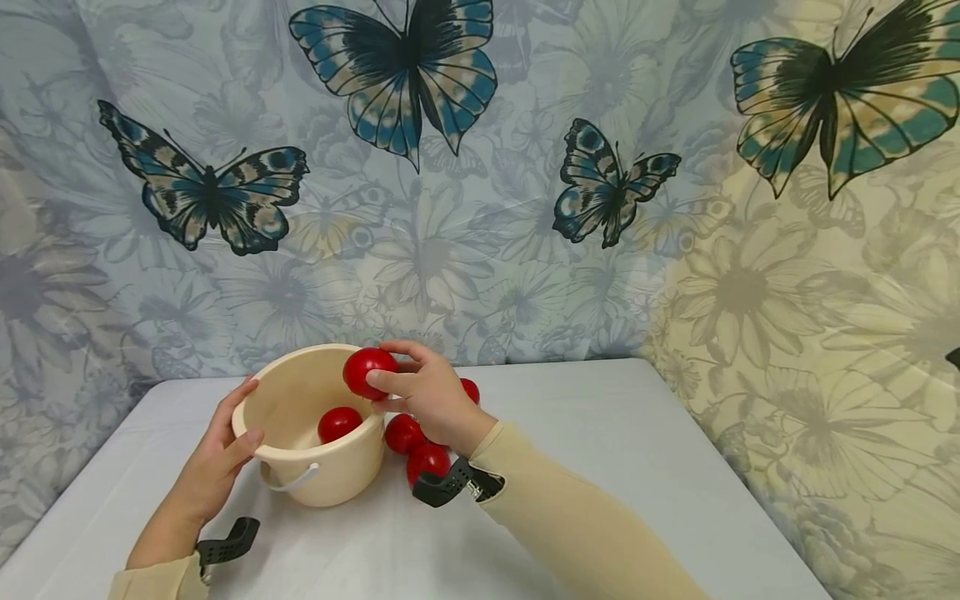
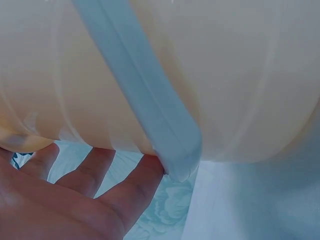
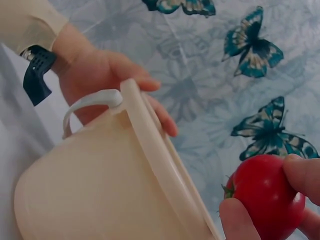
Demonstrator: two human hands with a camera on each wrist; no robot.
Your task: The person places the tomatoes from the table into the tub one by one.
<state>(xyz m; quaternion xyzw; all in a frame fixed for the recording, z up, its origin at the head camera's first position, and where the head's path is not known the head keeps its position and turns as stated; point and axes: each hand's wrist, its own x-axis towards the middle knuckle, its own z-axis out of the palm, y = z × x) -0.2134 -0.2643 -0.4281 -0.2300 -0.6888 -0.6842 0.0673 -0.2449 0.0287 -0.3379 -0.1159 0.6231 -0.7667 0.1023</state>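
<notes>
A cream bucket (image 1: 330,479) stands tilted toward me on the white table, with one red tomato (image 1: 340,424) lying inside. My left hand (image 1: 217,458) grips its left rim, thumb over the edge and fingers along the outer wall. The pale bucket handle (image 2: 145,85) hangs down in the left wrist view, close to my fingers. In my right hand (image 1: 435,396) a red tomato (image 3: 265,197) is pinched between thumb and fingers, over the bucket's right rim. Its green stem shows in the right wrist view.
Right of the bucket, below my right hand, lie loose tomatoes (image 1: 428,463), one partly hidden behind the hand. The white table (image 1: 600,433) ends at the back against a butterfly-patterned cloth (image 1: 517,275). Dark wrist straps (image 1: 228,542) sit on both wrists.
</notes>
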